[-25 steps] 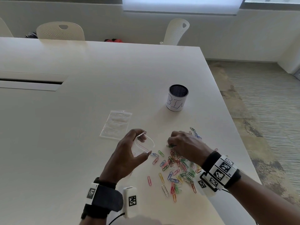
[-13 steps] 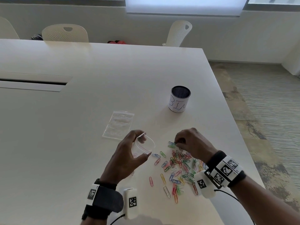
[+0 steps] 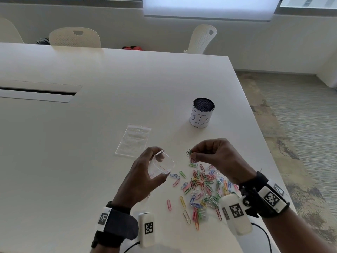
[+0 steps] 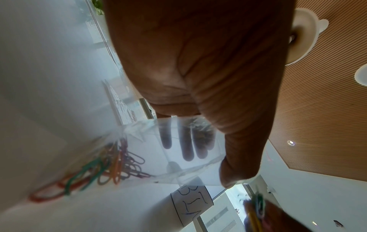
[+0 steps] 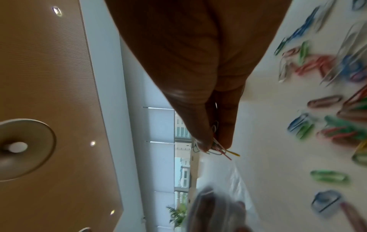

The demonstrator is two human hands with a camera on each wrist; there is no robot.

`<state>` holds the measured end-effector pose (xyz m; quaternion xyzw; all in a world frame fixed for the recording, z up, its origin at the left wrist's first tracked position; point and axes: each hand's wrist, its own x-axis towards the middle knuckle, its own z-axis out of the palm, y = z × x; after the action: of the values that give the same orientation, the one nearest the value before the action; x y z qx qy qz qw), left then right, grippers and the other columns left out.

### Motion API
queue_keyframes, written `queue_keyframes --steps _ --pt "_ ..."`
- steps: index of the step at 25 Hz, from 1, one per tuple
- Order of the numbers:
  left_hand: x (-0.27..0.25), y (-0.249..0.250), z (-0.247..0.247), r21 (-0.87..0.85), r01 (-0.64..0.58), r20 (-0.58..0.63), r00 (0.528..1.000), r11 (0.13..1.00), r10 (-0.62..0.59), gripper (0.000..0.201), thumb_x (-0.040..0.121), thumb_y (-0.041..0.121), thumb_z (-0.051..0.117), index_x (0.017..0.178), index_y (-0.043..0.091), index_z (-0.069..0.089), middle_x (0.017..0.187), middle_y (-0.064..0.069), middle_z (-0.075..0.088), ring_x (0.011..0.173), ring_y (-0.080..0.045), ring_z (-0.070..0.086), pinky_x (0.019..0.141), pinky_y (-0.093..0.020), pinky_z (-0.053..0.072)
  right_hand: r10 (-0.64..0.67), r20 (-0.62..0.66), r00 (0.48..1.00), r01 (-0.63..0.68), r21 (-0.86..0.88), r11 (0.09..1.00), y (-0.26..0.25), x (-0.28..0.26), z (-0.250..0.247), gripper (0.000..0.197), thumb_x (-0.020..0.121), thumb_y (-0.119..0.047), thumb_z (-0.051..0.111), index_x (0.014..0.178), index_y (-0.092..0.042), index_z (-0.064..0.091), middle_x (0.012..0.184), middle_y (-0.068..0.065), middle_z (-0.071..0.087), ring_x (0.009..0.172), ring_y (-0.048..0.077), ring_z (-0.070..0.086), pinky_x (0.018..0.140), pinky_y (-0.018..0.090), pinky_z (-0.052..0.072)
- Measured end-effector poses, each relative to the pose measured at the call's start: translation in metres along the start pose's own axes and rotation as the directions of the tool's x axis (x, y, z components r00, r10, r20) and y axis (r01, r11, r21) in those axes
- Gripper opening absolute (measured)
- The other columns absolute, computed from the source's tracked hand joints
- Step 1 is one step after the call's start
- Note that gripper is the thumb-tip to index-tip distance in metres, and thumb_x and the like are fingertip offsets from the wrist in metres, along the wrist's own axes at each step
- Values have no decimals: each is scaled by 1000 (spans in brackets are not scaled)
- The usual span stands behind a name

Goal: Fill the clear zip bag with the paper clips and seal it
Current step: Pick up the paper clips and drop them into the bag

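My left hand (image 3: 145, 172) holds a clear zip bag (image 3: 162, 166) above the table, thumb and fingers keeping its mouth spread open toward the right. Through the bag wall (image 4: 174, 157) in the left wrist view I see my fingers and several coloured clips in its bottom (image 4: 103, 169). My right hand (image 3: 215, 157) hovers just right of the bag mouth and pinches a small bunch of paper clips (image 3: 189, 154) between thumb and fingertips (image 5: 216, 149). A heap of coloured paper clips (image 3: 202, 189) lies on the white table (image 3: 91, 125) below and behind that hand.
A stack of spare clear zip bags (image 3: 134, 140) lies flat beyond my left hand. A mesh cup labelled BIN (image 3: 202, 113) stands farther back on the right. The table's right edge runs close to the clip heap, and chairs (image 3: 74, 36) stand at the far side.
My right hand has risen off the clip heap with a pinch of clips and moved left toward the bag mouth. The left hand has kept the bag open in place.
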<state>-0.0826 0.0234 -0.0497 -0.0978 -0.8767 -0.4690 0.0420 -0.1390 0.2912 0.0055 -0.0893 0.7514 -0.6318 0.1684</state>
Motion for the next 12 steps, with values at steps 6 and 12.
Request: queue_keyframes --steps 6,12 --pt "-2 1 -1 21 9 1 1000 1000 -9 62 83 26 87 129 42 48 117 25 63 112 2 62 88 -8 48 -190 70 979 196 -97 976 -23 2 47 13 84 -6 85 96 -6 81 87 4 83 82 15 79 80 25 62" --pt "-1 4 -1 -8 37 0 999 999 -37 57 85 24 85 130 36 53 116 22 67 106 1 65 82 -10 49 -313 138 940 340 -478 810 -22 10 75 16 88 -12 83 104 -14 82 100 -2 83 89 3 78 84 22 63"
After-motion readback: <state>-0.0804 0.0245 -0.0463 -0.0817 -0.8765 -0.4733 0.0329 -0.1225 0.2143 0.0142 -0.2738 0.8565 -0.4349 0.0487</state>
